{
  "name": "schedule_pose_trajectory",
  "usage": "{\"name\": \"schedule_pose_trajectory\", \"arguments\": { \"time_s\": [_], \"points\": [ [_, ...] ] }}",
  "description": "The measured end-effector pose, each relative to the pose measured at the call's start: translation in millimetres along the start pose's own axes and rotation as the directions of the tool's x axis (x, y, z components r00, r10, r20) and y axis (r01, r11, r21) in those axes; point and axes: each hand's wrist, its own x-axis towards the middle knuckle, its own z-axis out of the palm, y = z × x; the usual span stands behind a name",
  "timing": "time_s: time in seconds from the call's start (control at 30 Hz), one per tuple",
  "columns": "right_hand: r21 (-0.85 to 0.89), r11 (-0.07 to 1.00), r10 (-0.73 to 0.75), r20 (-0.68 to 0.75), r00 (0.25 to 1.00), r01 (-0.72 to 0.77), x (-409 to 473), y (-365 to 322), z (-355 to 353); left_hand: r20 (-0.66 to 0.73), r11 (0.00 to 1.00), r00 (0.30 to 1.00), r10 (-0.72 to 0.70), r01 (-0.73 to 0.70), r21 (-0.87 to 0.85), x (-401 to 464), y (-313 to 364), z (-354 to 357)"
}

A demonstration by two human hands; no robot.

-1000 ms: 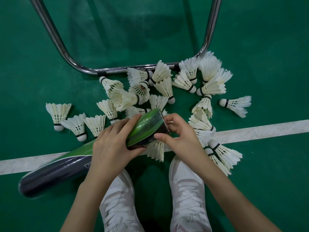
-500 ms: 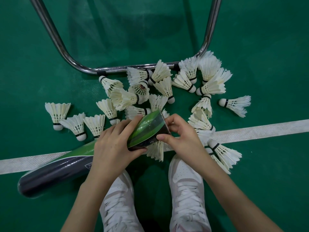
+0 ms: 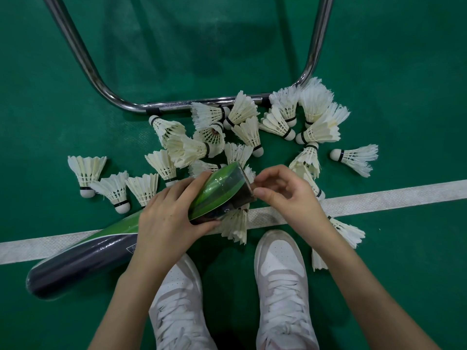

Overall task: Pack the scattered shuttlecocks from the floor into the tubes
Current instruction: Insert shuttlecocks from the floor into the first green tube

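Shuttlecocks (image 3: 255, 132) lie in a loose heap on the green floor (image 3: 404, 72), most of them between the chrome chair frame (image 3: 83, 61) and the white court line (image 3: 379, 200), a few strung out to the left and one on its own at the far right. None is in either hand.

Just nearer than the heap, the tube (image 3: 222, 195) is held slanting, its open mouth raised toward the pile and its dark closed end low at the left, near the floor. The left hand (image 3: 166, 218) is wrapped round the tube's upper part, thumb underneath. The right hand (image 3: 285, 195) sits at the rim, fingers curled, thumb and forefinger pinching the edge of the mouth. Whether anything is already inside the tube cannot be made out.

Compared with half a second back, little has moved: the tube is at the same slant, the left hand's grip is unchanged, and the right hand's fingers have only shifted slightly at the rim. No shuttlecock has left the floor. My reading is that the person is steadying or readying the mouth, so packing is barely begun, if at all, with the whole scatter to collect. White shoes (image 3: 280, 279) stand just below the line.
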Motion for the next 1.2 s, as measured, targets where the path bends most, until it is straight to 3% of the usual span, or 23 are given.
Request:
{"name": "schedule_pose_trajectory", "arguments": {
  "time_s": [0.2, 0.4, 0.63, 0.83, 1.2],
  "points": [
    [-0.130, 0.991, -0.008, -0.104, 0.995, -0.006, 10.3, 16.8, -7.3, 0.007, 1.000, 1.000, -0.007, 0.007, 0.006, 0.8, -0.7, -1.2],
    [-0.339, 0.939, 0.031, -0.100, 0.995, -0.063, 18.0, 33.1, 3.3, -0.007, 0.999, 1.000, -0.020, 0.020, 0.037, -2.3, -4.6, -2.4],
    [-0.408, 0.909, 0.038, -0.127, 0.991, -0.087, 21.9, 46.1, 13.2, -0.008, 0.999, 1.000, -0.009, 0.010, 0.036, -3.7, -5.1, -1.2],
    [-0.394, 0.910, 0.075, -0.142, 0.987, -0.126, 22.2, 48.2, 16.7, -0.009, 1.000, 1.000, 0.001, -0.001, 0.032, -4.6, -5.6, 0.2],
    [-0.268, 0.960, -0.014, -0.315, 0.949, -0.075, 16.2, 17.8, -8.9, 0.000, 0.999, 1.000, -0.002, 0.002, 0.038, -3.5, -5.5, 1.6]
  ]
}}
